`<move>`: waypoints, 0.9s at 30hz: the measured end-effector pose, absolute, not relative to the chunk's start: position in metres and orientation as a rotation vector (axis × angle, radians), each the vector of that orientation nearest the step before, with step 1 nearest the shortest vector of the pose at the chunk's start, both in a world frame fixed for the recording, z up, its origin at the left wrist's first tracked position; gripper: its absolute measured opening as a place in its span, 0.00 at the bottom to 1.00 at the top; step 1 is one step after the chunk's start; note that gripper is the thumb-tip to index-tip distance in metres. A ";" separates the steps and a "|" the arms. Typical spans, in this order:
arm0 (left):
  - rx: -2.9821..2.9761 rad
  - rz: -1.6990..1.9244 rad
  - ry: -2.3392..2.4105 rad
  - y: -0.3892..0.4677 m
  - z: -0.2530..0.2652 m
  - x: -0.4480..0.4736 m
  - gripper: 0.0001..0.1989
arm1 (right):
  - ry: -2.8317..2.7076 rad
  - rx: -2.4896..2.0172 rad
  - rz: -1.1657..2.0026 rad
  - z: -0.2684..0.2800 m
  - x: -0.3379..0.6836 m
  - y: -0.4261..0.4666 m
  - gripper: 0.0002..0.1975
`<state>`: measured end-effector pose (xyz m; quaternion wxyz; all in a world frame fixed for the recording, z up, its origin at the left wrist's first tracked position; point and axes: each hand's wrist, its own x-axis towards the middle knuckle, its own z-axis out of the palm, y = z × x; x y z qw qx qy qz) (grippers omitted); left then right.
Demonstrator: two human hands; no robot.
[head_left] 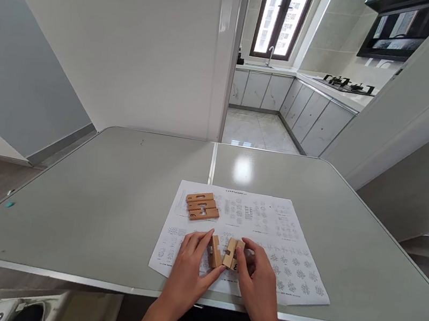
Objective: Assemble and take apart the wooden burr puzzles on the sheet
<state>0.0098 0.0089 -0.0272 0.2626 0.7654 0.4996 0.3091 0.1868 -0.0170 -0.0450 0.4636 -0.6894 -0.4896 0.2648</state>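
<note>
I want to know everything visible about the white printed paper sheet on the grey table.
The white printed paper sheet looks thin and lies nearly flat on the grey table, towards its near edge. Small line drawings fill it in rows under a heading; the writing is too small to read. Three brown wooden pieces with slots rest on its far left part. Over its near part, the left hand and right hand hold pale wooden blocks; whether the hands touch it is unclear.

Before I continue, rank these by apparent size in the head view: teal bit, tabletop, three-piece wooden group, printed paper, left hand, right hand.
1. Tabletop
2. Printed paper
3. Left hand and right hand: too alike to rank
4. Three-piece wooden group
5. Teal bit
</note>
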 end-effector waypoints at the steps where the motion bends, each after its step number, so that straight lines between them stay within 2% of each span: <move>1: 2.081 0.835 1.360 0.009 -0.028 0.010 0.38 | -1.210 -1.684 0.638 -0.045 0.187 -0.017 0.24; 6: 2.146 0.803 1.391 0.008 -0.031 0.011 0.33 | -1.257 -1.636 0.687 -0.041 0.186 -0.019 0.22; 19: 2.170 0.724 1.331 0.006 -0.023 0.012 0.36 | -1.439 -1.460 0.925 -0.030 0.193 -0.025 0.23; 27: 2.123 0.870 1.463 0.006 -0.032 0.012 0.25 | -1.366 -1.435 0.952 -0.027 0.193 -0.026 0.23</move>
